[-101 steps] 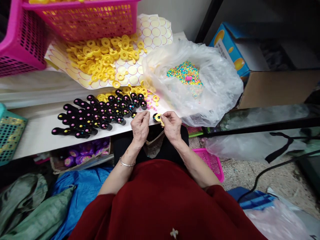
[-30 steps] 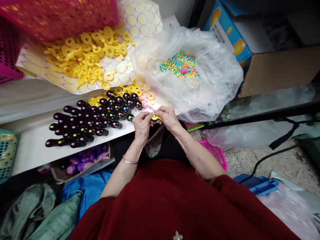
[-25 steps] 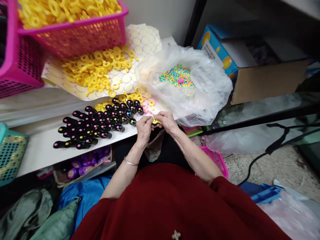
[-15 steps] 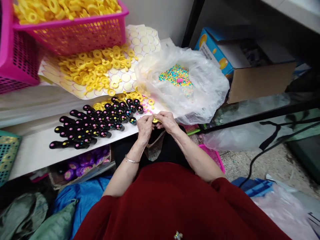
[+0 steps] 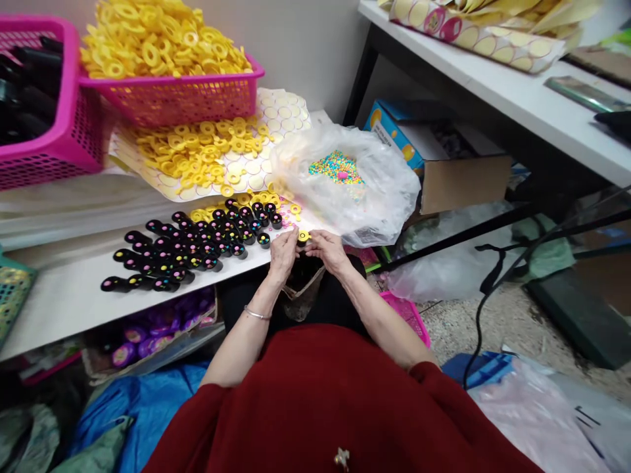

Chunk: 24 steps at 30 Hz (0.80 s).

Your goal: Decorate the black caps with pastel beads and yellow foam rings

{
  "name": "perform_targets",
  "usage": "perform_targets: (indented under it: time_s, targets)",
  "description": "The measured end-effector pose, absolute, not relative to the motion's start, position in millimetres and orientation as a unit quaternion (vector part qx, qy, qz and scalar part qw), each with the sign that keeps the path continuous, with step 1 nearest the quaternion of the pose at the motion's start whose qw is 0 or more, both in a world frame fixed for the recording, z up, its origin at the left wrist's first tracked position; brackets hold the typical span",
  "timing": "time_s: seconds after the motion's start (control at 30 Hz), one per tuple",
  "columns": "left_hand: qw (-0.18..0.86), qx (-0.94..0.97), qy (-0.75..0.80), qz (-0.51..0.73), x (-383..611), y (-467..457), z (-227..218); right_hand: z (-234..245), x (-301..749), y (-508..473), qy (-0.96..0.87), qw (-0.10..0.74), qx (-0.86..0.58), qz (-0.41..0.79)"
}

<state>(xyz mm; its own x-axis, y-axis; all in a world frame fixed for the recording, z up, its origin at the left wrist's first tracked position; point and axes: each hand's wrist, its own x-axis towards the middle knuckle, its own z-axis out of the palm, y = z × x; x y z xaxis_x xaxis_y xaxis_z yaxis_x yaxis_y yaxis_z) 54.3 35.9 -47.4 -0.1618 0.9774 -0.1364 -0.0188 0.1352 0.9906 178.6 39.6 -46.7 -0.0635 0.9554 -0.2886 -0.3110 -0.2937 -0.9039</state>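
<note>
The yellow cap is a small, flat-topped ring with a dark circle at its centre and a short tab at its right, with something black showing beneath it. It sits between the 2 hands, just beyond the near edge of the tabletop, the left hand pinching its left side and the right hand its right; 3.4 s earlier only the right hand held a yellow ring, the left being apart.
</note>
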Motion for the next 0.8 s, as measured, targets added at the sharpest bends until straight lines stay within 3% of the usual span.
perform_targets:
  time_s: [0.23, 0.43, 0.53, 0.63, 0.8]
  targets:
    - [0.534, 0.508, 0.497, 0.459, 48.0, 35.0, -54.0, -55.3, 182.6, 25.8, -0.434, 0.498, -0.503, 0.556]
    - [0.410, 0.572, 0.450, 0.549, 52.4, 20.8, -51.1, -27.6, 205.0, 4.3, -0.656, 0.451, -0.448, 0.408]
    - [0.324, 0.674, 0.400, 0.529, 44.8, 2.8, -41.1, -14.0, 220.6, -7.7, -0.711, 0.435, -0.400, 0.383]
    - [0.247, 0.757, 0.357, 0.488, 37.5, -13.3, -28.6, -9.6, 231.1, -14.9, -0.679, 0.433, -0.383, 0.452]
    - [0.187, 0.834, 0.295, 0.428, 42.2, -28.3, -16.9, -19.3, 231.3, -19.0, -0.520, 0.348, -0.348, 0.697]
